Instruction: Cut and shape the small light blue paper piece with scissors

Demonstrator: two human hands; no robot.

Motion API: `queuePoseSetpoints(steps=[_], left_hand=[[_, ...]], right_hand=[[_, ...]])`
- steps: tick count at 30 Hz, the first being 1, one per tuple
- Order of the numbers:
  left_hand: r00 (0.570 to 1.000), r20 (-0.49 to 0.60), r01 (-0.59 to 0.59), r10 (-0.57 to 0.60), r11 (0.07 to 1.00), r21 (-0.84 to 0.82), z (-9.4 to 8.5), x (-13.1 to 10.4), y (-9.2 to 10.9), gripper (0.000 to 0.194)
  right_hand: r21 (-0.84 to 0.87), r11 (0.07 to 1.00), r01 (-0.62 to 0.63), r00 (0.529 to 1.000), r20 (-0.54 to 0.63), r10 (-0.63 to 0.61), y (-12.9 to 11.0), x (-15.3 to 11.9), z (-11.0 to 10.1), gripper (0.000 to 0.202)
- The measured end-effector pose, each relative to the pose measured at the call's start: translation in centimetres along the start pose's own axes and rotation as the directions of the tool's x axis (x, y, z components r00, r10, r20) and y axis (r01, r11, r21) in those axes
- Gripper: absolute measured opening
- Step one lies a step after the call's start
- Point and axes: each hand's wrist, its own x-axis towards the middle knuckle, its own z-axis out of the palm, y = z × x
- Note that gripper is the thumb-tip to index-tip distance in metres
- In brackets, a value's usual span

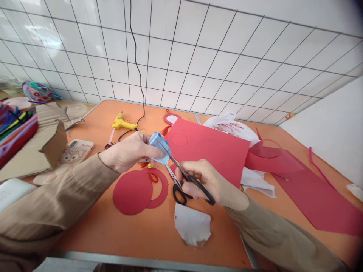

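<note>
Between the thumb and fingers of my left hand (132,151) is a small light-blue piece (159,145), which looks like paper or thin foam. My right hand (202,181) grips the black handles of a pair of scissors (176,161), and their blades lie against the blue piece. A second pair of scissors with black handles (179,194) rests on the table under my right hand. Below my left hand are a red disc (133,192) and a red ring (163,189), with a small red-orange loop (153,177) on them.
A yellow glue gun (123,122) with a black cord stands at the back. Red sheets (212,145) and a white plastic bag (234,128) lie to the right. Nearer are a white scrap (193,224), a phone (76,151) and torn cardboard (36,147) on the orange table (121,238).
</note>
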Motion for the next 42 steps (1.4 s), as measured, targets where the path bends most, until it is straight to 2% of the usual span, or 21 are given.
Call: queuePoseSetpoints(steps=[8,18,22,25,31,35,38,42], left_hand=[[0.998,0.064,0.023,-0.019,0.997,-0.067,-0.16,-0.07,0.3,0.01],[1.0,0.025,0.007,-0.004,0.992,-0.127,-0.08,0.03,-0.19,0.008],[0.997,0.073,0.003,0.007,0.989,-0.146,-0.23,0.07,-0.09,0.01],[0.997,0.08,-0.001,0.012,0.991,-0.134,-0.26,0.07,-0.01,0.014],[1.0,0.025,-0.001,0.004,0.994,-0.113,0.17,-0.02,0.01,0.013],[0.999,0.03,-0.018,0.019,0.999,-0.045,0.24,-0.03,-0.06,0.011],[1.0,-0.008,-0.02,0.02,1.0,0.023,0.15,0.01,-0.17,0.009],[1.0,-0.004,-0.023,0.023,0.999,0.038,0.08,0.03,-0.3,0.011]], right_hand=[[0.016,1.0,0.009,1.0,0.013,-0.009,0.03,-0.07,-0.02,0.045],[-0.04,0.999,-0.011,0.999,-0.05,0.009,0.16,0.1,0.4,0.049],[-0.01,1.0,-0.018,0.999,-0.033,0.017,0.25,0.08,0.3,0.048],[0.033,0.999,-0.041,0.999,-0.014,0.041,0.27,0.04,0.2,0.049],[0.04,0.999,-0.028,1.0,0.009,0.027,0.38,0.11,0.23,0.05],[0.082,0.996,-0.028,0.999,0.025,0.026,0.39,0.15,0.29,0.053],[0.107,0.994,-0.038,0.999,0.033,0.035,0.35,0.14,0.32,0.055],[0.095,0.995,-0.018,0.999,0.035,0.014,0.41,0.18,0.38,0.053]])
